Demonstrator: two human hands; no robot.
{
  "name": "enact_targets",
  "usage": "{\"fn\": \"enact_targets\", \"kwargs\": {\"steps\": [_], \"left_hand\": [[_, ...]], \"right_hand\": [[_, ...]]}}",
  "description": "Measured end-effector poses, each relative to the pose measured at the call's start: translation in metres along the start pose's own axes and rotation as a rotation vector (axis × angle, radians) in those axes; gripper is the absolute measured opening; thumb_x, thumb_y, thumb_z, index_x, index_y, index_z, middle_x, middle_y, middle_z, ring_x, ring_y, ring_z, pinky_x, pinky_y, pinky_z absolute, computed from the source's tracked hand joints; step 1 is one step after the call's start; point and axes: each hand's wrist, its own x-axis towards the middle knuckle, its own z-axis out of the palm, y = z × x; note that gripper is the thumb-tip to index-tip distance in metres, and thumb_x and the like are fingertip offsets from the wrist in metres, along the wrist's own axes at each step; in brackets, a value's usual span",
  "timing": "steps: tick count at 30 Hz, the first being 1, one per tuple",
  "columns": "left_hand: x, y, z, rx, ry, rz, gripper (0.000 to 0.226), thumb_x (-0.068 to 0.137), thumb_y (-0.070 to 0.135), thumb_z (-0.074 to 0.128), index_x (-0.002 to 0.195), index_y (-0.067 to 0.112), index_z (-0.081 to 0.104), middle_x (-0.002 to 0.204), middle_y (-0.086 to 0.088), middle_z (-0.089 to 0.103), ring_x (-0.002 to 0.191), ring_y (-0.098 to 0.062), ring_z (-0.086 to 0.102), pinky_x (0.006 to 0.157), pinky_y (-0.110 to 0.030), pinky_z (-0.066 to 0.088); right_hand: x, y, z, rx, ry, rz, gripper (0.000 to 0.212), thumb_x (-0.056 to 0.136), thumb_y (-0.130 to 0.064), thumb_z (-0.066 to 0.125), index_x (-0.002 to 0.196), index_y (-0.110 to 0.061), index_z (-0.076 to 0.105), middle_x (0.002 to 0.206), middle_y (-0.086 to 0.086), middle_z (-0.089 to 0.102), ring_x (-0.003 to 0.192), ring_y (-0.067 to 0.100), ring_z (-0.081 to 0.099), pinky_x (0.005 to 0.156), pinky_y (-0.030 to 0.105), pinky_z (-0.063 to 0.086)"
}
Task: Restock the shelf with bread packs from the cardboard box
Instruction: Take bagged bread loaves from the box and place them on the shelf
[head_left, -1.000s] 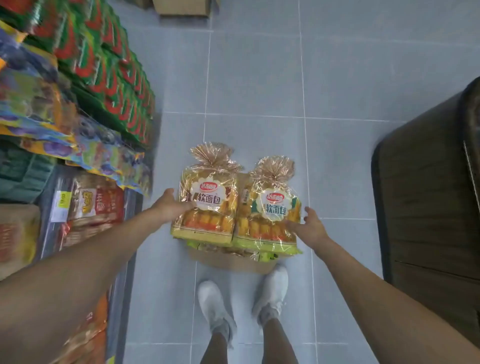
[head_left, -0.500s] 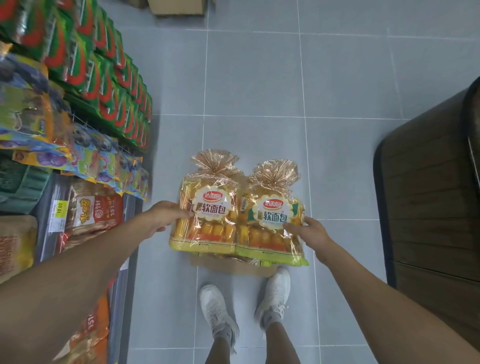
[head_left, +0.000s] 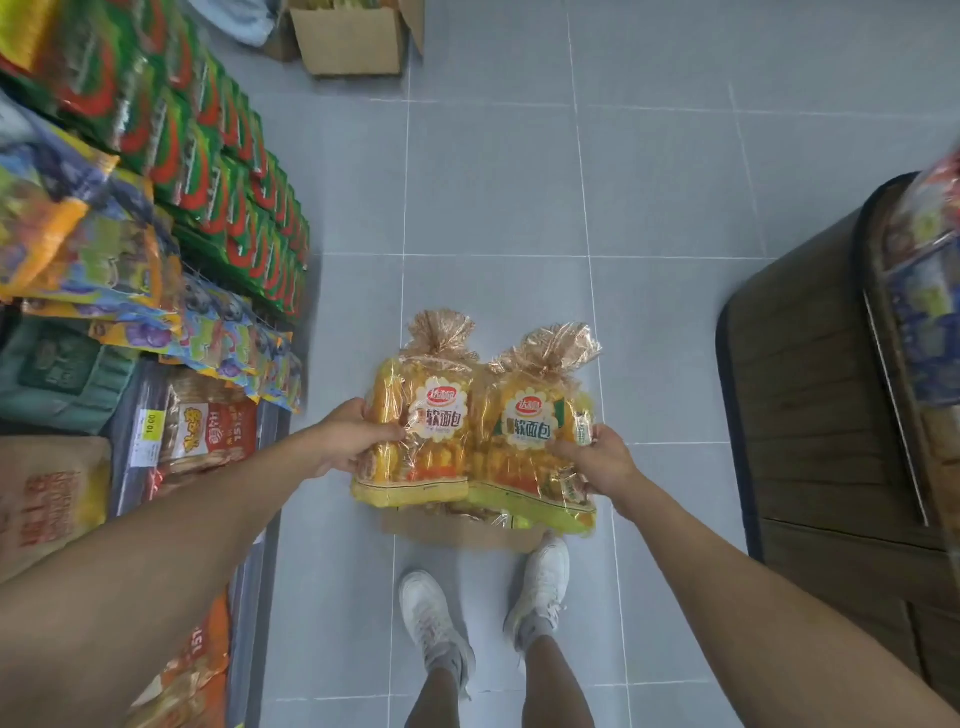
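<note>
Two clear yellow bread packs with gathered tops are held side by side above the floor. My left hand (head_left: 353, 441) grips the left bread pack (head_left: 426, 441) at its left edge. My right hand (head_left: 597, 460) grips the right bread pack (head_left: 540, 447) at its right edge. Under the packs a strip of the cardboard box (head_left: 457, 527) shows, mostly hidden by them. The shelf (head_left: 156, 291) runs along the left, full of bagged goods.
A second cardboard box (head_left: 353, 39) stands on the grey tiled floor at the top. A dark wooden counter (head_left: 821, 415) fills the right side, with colourful packets on it. My feet in white shoes (head_left: 431, 618) stand just behind the box.
Both hands have lifted the two packs higher and a little closer to me. The camera has tilted up, bringing the far cardboard box into view.
</note>
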Motion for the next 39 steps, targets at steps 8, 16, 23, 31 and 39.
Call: {"fn": "enact_targets", "kwargs": {"steps": [8, 16, 23, 31, 39], "left_hand": [[-0.090, 0.034, -0.036, 0.012, 0.046, 0.148, 0.037, 0.085, 0.026, 0.080, 0.105, 0.017, 0.050, 0.102, -0.004, 0.068, 0.084, -0.017, 0.068, 0.068, -0.035, 0.058], [-0.214, 0.068, -0.086, 0.007, 0.134, 0.400, 0.082, 0.077, 0.048, 0.083, 0.138, 0.012, 0.043, 0.128, -0.011, 0.060, 0.095, -0.015, 0.063, 0.067, -0.031, 0.055], [-0.327, 0.082, -0.103, -0.097, 0.341, 0.581, 0.113, 0.062, 0.062, 0.085, 0.137, -0.005, 0.035, 0.143, -0.035, 0.031, 0.126, -0.052, 0.047, 0.104, -0.065, 0.039], [-0.424, 0.041, -0.089, -0.383, 0.542, 0.692, 0.041, 0.083, 0.021, 0.081, 0.113, 0.020, 0.053, 0.115, -0.005, 0.069, 0.092, -0.010, 0.074, 0.068, -0.026, 0.060], [-0.505, -0.064, -0.060, -0.535, 0.808, 0.632, 0.056, 0.078, 0.027, 0.086, 0.121, 0.014, 0.052, 0.120, -0.003, 0.071, 0.105, -0.021, 0.072, 0.091, -0.049, 0.059]], "right_hand": [[-0.080, -0.049, -0.025, -0.075, 0.080, -0.130, 0.047, 0.070, -0.036, 0.086, 0.107, -0.015, 0.065, 0.095, 0.010, 0.076, 0.077, 0.029, 0.072, 0.064, 0.039, 0.055], [-0.184, -0.126, -0.054, -0.062, 0.087, -0.404, 0.031, 0.081, -0.028, 0.083, 0.099, -0.024, 0.057, 0.090, -0.002, 0.070, 0.073, 0.011, 0.066, 0.057, 0.024, 0.048], [-0.231, -0.200, -0.076, -0.122, 0.013, -0.605, 0.039, 0.075, -0.030, 0.087, 0.101, -0.017, 0.061, 0.079, 0.003, 0.070, 0.054, 0.011, 0.057, 0.045, 0.024, 0.042], [-0.283, -0.259, -0.085, -0.217, -0.173, -0.857, 0.048, 0.077, -0.028, 0.086, 0.116, -0.016, 0.062, 0.098, 0.007, 0.075, 0.070, 0.013, 0.071, 0.052, 0.024, 0.050], [-0.331, -0.269, -0.033, -0.294, -0.378, -1.007, 0.041, 0.083, -0.020, 0.080, 0.118, -0.015, 0.059, 0.107, 0.007, 0.074, 0.087, 0.022, 0.073, 0.062, 0.029, 0.055]]}}
